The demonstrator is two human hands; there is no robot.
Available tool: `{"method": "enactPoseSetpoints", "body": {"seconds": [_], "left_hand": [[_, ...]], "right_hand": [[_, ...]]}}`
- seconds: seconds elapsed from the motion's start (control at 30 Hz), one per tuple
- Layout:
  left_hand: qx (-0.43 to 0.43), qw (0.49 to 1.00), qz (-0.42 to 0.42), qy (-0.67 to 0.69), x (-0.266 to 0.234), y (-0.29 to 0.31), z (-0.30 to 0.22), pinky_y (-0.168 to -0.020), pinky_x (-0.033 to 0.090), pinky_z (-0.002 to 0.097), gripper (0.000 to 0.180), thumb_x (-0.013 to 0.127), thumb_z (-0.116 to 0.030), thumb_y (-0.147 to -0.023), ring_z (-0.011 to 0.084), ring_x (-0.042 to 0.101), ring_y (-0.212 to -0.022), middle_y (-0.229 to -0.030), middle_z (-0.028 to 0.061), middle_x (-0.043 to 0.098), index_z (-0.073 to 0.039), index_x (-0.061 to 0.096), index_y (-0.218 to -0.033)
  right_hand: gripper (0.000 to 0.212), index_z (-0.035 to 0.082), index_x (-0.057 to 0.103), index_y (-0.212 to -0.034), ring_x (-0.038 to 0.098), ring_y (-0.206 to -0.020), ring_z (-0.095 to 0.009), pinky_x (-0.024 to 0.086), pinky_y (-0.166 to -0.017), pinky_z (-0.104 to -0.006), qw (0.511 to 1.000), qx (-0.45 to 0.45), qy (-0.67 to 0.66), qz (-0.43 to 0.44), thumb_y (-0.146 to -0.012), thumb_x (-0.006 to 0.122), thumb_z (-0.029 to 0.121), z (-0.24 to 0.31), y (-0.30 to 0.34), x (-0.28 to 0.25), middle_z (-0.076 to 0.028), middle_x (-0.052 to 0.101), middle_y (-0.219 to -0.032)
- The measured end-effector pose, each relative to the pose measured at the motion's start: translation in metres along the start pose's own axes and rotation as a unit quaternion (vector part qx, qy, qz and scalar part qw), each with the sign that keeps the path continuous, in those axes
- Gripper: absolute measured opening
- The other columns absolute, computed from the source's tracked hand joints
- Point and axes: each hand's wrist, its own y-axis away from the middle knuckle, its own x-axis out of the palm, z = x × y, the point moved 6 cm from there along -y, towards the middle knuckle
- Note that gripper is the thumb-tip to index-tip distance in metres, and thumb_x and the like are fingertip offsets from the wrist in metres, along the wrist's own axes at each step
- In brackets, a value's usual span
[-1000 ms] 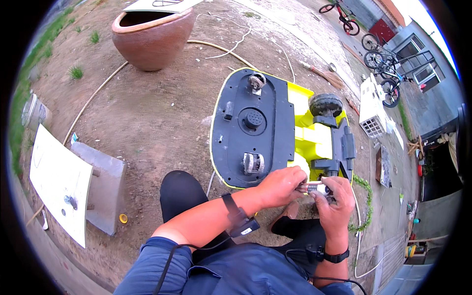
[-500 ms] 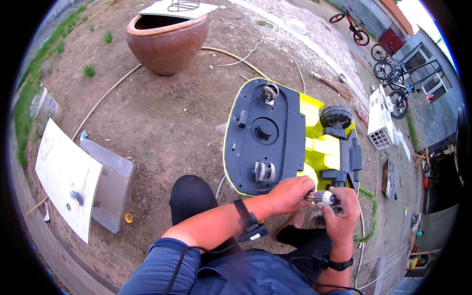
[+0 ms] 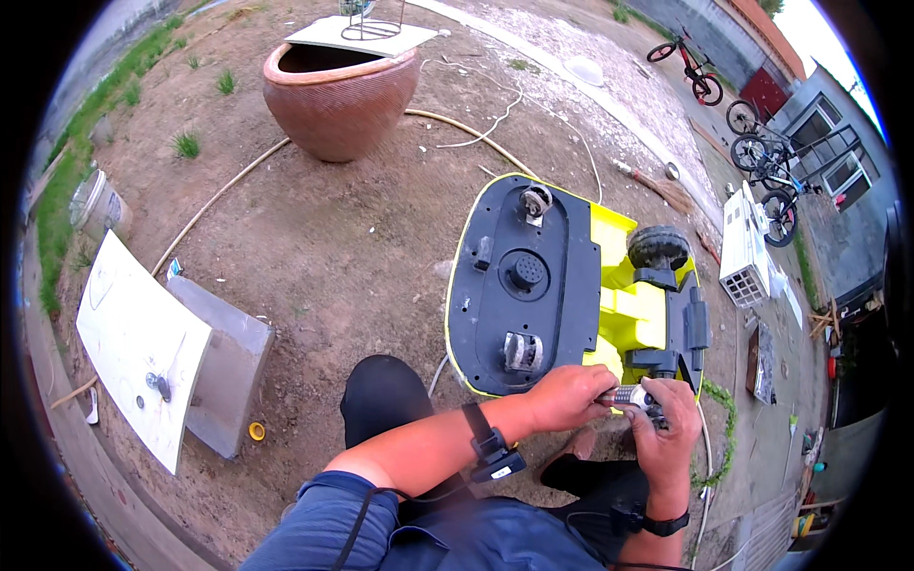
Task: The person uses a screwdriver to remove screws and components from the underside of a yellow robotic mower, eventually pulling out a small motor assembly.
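Note:
Between my hands, in front of me, is a small silvery cylindrical part [image 3: 629,397] with a ribbed middle; I cannot make out its exact kind. My left hand [image 3: 574,396] pinches its left end, with the fingers closed. Thumb and fingers of my right hand [image 3: 672,424] close round its right end. Just beyond my hands lies an overturned yellow and black ride-on toy car [image 3: 562,285], its underside facing up. Caster wheels [image 3: 523,352] and a larger black wheel [image 3: 659,247] show on it. My hands partly hide its near edge.
At left a white board [image 3: 143,352] leans by a grey slab [image 3: 224,347], with a yellow ring [image 3: 256,431] nearby. A big brown clay pot [image 3: 338,109] stands beyond. A hose [image 3: 224,195] crosses the dirt. A broom [image 3: 666,188], white box [image 3: 743,247] and bicycles [image 3: 762,162] lie right.
The whole view has shifted slightly, so the scene sits lower and to the right. Both hands still hold the silvery part; my right fingers have moved a little round its end.

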Motion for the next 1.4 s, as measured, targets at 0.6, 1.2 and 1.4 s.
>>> {"method": "enactPoseSetpoints", "body": {"seconds": [0.6, 1.2, 1.4], "left_hand": [[0.019, 0.999, -0.005, 0.039, 0.001, 0.002, -0.002, -0.079, 0.053, 0.0487, 0.036, 0.083, -0.013, -0.079, 0.0389, 0.066, -0.096, -0.098, 0.013, 0.066, -0.007, 0.061, -0.106], [-0.006, 1.0, -0.01, 0.0, -0.001, 0.0, 0.0, -0.08, 0.053, 0.0509, 0.036, 0.081, -0.014, -0.081, 0.0412, 0.065, -0.096, -0.1, 0.0147, 0.065, -0.006, 0.06, -0.109], [0.004, 1.0, -0.008, 0.012, -0.002, 0.001, -0.006, -0.079, 0.053, 0.0493, 0.035, 0.081, -0.014, -0.082, 0.0399, 0.066, -0.096, -0.1, 0.0134, 0.066, -0.007, 0.06, -0.108]], "right_hand": [[0.049, 0.002, 0.071, -0.119, 0.068, -0.099, -0.038, 0.056, -0.086, -0.0441, 0.998, -0.018, -0.02, 0.053, -0.071, 0.082, 0.003, 0.001, -0.005, -0.005, -0.02, 0.069, -0.111], [0.045, 0.002, 0.072, -0.118, 0.069, -0.1, -0.038, 0.056, -0.088, -0.0423, 0.999, -0.029, -0.031, 0.023, -0.074, 0.079, 0.002, 0.016, -0.014, -0.005, -0.019, 0.07, -0.108], [0.048, 0.003, 0.072, -0.12, 0.068, -0.1, -0.037, 0.056, -0.088, -0.0423, 0.998, 0.009, -0.034, 0.047, -0.072, 0.08, 0.001, 0.0, -0.005, -0.003, -0.019, 0.069, -0.108]]}}
